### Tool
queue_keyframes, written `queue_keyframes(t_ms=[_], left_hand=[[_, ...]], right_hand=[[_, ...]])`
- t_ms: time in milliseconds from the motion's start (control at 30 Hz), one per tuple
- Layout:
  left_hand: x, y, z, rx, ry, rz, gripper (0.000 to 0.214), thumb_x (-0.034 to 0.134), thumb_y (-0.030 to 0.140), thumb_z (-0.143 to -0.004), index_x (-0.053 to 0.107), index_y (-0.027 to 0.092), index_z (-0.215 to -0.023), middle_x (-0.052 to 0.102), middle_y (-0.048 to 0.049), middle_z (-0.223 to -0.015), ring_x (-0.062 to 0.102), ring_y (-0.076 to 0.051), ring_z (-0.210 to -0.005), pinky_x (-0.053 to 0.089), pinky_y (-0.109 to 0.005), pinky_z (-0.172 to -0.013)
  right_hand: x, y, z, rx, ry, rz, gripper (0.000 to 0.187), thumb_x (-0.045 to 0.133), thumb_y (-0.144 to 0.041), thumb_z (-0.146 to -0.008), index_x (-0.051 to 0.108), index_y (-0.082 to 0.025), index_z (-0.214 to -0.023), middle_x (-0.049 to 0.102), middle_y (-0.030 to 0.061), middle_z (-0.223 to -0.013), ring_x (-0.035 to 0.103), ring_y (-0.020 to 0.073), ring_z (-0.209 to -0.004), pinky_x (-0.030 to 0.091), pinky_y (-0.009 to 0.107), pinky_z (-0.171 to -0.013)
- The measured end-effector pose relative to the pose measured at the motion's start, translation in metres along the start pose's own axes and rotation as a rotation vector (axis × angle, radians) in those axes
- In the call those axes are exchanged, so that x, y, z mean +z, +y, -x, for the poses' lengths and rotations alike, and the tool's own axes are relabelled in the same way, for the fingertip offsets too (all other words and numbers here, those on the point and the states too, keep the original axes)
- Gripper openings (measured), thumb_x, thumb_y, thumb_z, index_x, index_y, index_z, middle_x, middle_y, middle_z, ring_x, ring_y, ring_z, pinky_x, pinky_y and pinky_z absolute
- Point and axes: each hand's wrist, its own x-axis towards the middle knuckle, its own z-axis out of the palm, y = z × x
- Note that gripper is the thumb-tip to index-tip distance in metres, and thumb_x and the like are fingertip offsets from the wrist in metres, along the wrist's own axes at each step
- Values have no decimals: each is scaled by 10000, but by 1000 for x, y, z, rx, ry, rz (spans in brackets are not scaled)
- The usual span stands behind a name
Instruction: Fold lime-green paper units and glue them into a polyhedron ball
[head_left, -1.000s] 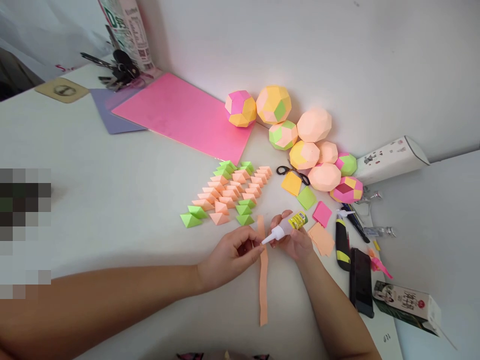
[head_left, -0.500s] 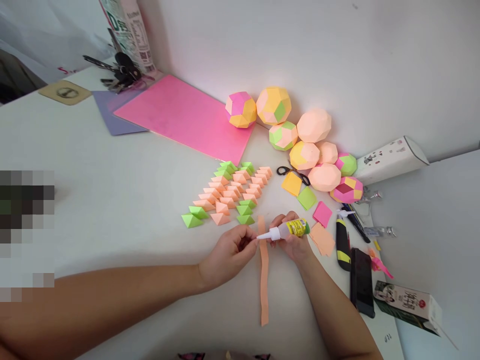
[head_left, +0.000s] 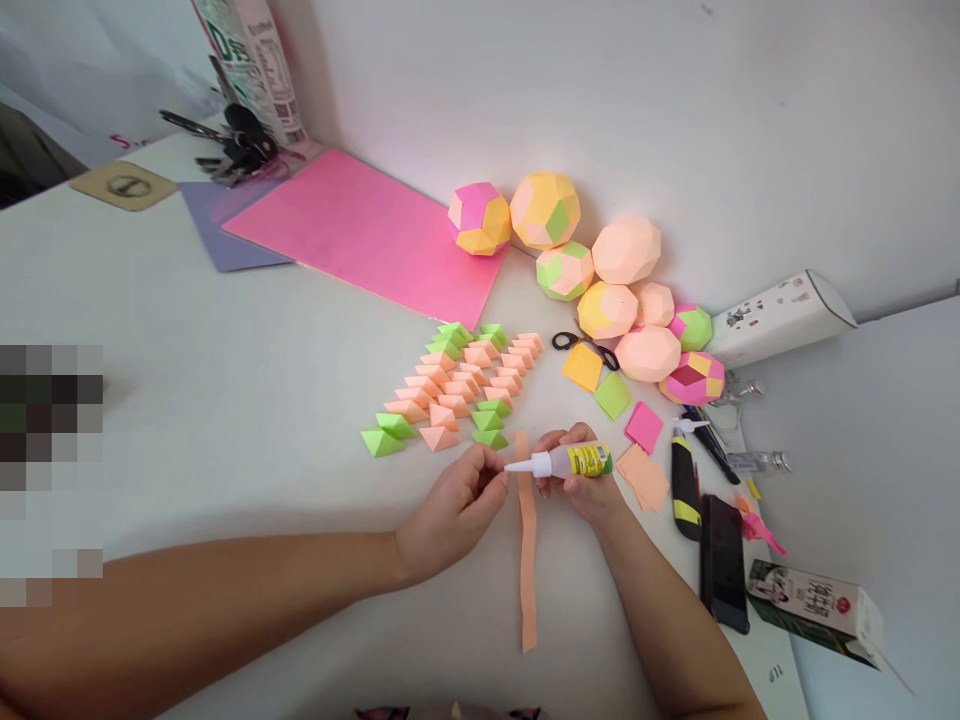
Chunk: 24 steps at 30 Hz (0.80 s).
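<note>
My right hand (head_left: 581,488) grips a small glue bottle (head_left: 574,461) with a yellow label, lying level with its white nozzle pointing left. My left hand (head_left: 450,508) is curled in a pinch, its fingertips right at the nozzle's tip; what they pinch is too small to make out. A long peach paper strip (head_left: 528,560) lies flat on the white table between the two hands, running toward me. Rows of folded peach and green paper pieces (head_left: 454,390) sit just beyond the hands.
Several paper polyhedron balls (head_left: 622,300) are heaped against the wall. Black scissors (head_left: 585,347), coloured paper squares (head_left: 613,395), a black-and-yellow utility knife (head_left: 683,492), a black phone (head_left: 724,563) and a carton (head_left: 814,610) lie at right. A pink sheet (head_left: 367,232) and keys (head_left: 236,145) lie at the back left.
The glue bottle has swung from tilted to nearly level, its nozzle moving left and up toward my left fingertips. My left hand shifted slightly up and left.
</note>
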Motion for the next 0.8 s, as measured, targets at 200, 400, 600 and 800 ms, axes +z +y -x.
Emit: queue_keyframes(t_ms=[200,400,600,800], left_hand=[[0,-2,1,13,24,16,143,419,322,-869,386,209,-788,390,81,-561,327,-78,-457,285,-218,-438],[-1,-2,1,-11,13,14,147,415,321,-871,370,215,-781,379,89,-550,319,-77,-443,277,-223,-435],[-1,-1,0,-21,22,22,114,402,287,-860,363,219,-778,372,96,-531,316,-78,-431,268,-223,-432],[0,-2,0,-14,4,113,93,396,271,-858,373,220,-784,365,103,-522,306,-73,-424,265,-211,-431]], right_hand=[[1,-1,1,13,-21,24,477,800,-365,-607,412,-251,-859,636,20,-972,636,138,-594,492,264,-458],[0,1,2,31,-22,47,495,806,-369,-596,404,-248,-858,651,28,-990,652,150,-615,484,264,-466],[-1,1,2,6,-48,38,473,806,-337,-606,417,-247,-858,654,25,-1004,660,156,-623,483,264,-467],[-2,4,3,16,-22,35,500,818,-355,-585,415,-244,-859,657,34,-1005,660,156,-620,498,270,-470]])
